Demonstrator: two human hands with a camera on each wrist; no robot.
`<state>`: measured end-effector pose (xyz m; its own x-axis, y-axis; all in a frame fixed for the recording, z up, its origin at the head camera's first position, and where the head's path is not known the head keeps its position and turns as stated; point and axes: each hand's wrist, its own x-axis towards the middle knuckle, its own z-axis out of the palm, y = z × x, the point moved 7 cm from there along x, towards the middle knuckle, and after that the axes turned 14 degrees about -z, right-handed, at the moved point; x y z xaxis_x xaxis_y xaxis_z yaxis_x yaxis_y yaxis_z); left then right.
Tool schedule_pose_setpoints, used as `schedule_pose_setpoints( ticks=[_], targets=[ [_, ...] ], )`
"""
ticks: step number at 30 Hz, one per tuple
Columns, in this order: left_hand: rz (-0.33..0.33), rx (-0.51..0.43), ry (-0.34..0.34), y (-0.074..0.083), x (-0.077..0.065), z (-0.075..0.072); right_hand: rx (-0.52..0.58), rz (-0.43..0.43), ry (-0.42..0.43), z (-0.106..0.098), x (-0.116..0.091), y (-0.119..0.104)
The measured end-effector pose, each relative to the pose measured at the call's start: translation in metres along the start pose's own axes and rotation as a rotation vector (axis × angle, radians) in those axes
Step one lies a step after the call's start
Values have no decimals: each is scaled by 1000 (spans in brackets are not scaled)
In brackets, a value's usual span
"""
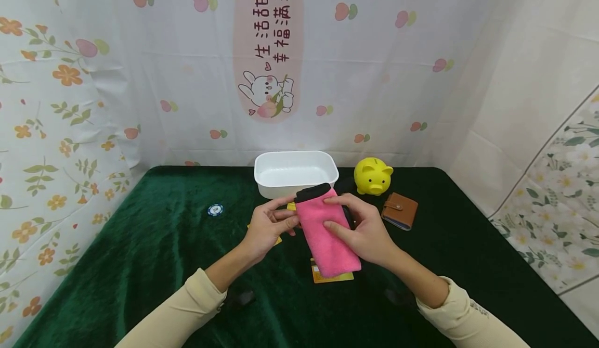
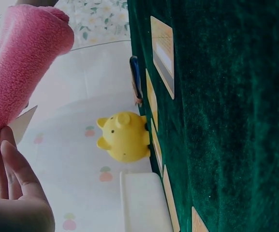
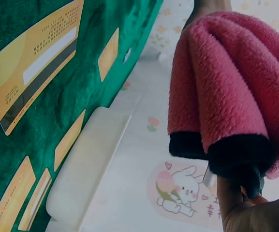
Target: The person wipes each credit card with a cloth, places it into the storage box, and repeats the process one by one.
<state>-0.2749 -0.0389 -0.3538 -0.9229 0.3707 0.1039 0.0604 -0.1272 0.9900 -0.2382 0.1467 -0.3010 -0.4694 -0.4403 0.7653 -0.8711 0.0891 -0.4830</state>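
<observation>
My right hand [image 1: 369,231] grips a folded pink cloth [image 1: 325,233] with black trim, thumb on its front and fingers behind. The cloth is held up over the table, its lower end overlapping a yellow card [image 1: 332,278] in the head view. At the cloth's left edge, my left hand [image 1: 269,226] pinches a thin card [image 2: 25,123] between thumb and fingers. Only a pale corner of this card shows beside the cloth in the left wrist view; the cloth and fingers hide the rest.
A white plastic basin [image 1: 296,189] stands at the back, with a yellow piggy bank [image 1: 373,176] to its right. A brown wallet [image 1: 400,210] lies right of the hands. At left is a blue-and-white poker chip [image 1: 215,210]. Several yellow cards [image 3: 37,60] lie on the green tablecloth [image 1: 154,265].
</observation>
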Motion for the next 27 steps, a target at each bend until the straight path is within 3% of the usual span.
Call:
schedule_pose_setpoints(
  ticks=[9,27],
  targets=[
    [-1,9,28,3,-4,2,-124,-1,20,-4,-1,-1],
    [-30,93,100,0,-4,-3,-239,69,49,-22,-11,9]
  ],
)
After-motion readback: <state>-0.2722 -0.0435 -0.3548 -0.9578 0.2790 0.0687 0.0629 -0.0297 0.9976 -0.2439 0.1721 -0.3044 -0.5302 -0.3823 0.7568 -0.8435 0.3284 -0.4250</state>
